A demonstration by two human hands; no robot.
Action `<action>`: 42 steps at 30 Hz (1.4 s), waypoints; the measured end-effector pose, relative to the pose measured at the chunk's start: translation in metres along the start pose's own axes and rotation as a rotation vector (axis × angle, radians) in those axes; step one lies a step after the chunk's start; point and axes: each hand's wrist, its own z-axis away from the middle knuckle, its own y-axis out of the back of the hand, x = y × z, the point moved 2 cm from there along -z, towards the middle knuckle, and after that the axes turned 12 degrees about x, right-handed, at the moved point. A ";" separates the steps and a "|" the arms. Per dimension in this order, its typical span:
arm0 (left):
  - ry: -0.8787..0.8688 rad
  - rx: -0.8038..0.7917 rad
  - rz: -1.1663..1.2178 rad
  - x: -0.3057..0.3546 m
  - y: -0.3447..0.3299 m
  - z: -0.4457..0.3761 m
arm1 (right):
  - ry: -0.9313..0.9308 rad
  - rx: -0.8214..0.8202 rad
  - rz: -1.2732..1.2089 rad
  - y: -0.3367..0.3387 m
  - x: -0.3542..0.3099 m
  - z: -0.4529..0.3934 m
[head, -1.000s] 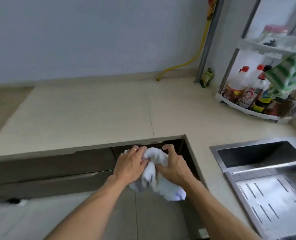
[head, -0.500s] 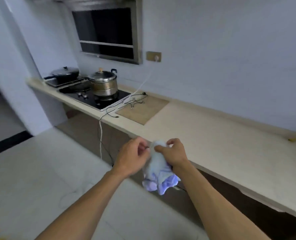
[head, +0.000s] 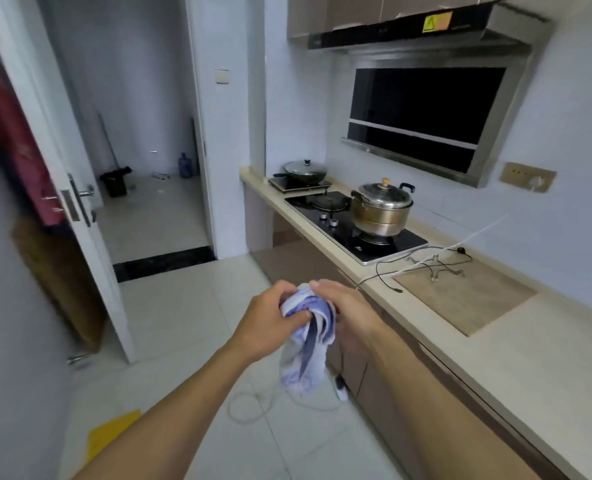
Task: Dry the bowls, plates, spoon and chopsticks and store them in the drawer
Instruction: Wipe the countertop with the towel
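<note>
- Both hands hold one bunched cloth (head: 306, 341), white with blue-purple stripes, in front of the body above the tiled floor (head: 183, 323).
- The left hand (head: 270, 323) has its fingers curled round the upper part of the cloth; the right hand (head: 343, 313) grips it from the other side, thumb on top. The cloth's loose end hangs below them.
- No bowls, plates, spoon or chopsticks show in the view, and no open drawer; where they are cannot be told from here.
- To the right runs a long pale surface (head: 530, 358) with closed brown cabinet fronts (head: 409, 403) beneath it.
- On that surface: one wooden board (head: 467, 296), one black gas hob (head: 353, 226), one steel lidded pot (head: 381, 209) on the hob, and one lidded wok (head: 305, 169) on a separate cooker further back.
- One white cable (head: 461, 242) crosses the surface from a wall socket; another cord (head: 253, 403) lies looped on the floor near the feet.
- Risk, as a judgement: a step forward could catch the floor cord and cause a trip, and the hanging cloth end could snag the cable.
- One open door (head: 80, 202) stands at left, with a hallway beyond.
</note>
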 end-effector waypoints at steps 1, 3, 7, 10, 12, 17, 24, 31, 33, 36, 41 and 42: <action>0.028 0.034 0.028 -0.012 0.013 -0.015 | 0.078 -0.022 0.090 -0.018 -0.004 -0.013; 0.068 0.106 0.040 -0.041 0.041 -0.048 | 0.229 -0.032 0.244 -0.057 -0.013 -0.046; 0.107 0.185 -0.033 -0.083 0.098 -0.103 | 0.301 -0.071 0.319 -0.130 -0.030 -0.125; 0.214 0.243 -0.031 -0.109 0.141 -0.151 | 0.387 -0.194 0.358 -0.202 -0.053 -0.185; 0.293 0.368 -0.045 -0.128 0.173 -0.174 | 0.441 -0.270 0.354 -0.242 -0.070 -0.210; 0.392 0.683 -0.019 -0.158 0.265 -0.225 | 0.547 -0.439 0.336 -0.349 -0.125 -0.266; 0.477 0.783 -0.144 -0.206 0.364 -0.291 | 0.494 -0.681 0.264 -0.508 -0.174 -0.295; 0.298 0.873 -0.097 -0.233 0.486 -0.370 | 0.527 -0.742 0.208 -0.652 -0.237 -0.321; 0.260 0.915 -0.075 -0.226 0.530 -0.392 | 0.475 -0.847 0.077 -0.691 -0.261 -0.320; 0.264 0.983 0.089 -0.212 0.598 -0.424 | 0.347 -1.078 -0.150 -0.746 -0.291 -0.323; 0.135 1.193 -0.072 -0.184 0.698 -0.469 | 0.675 -0.973 -0.137 -0.855 -0.336 -0.329; 0.112 1.255 -0.191 -0.182 0.717 -0.477 | 0.763 -0.904 -0.123 -0.882 -0.346 -0.332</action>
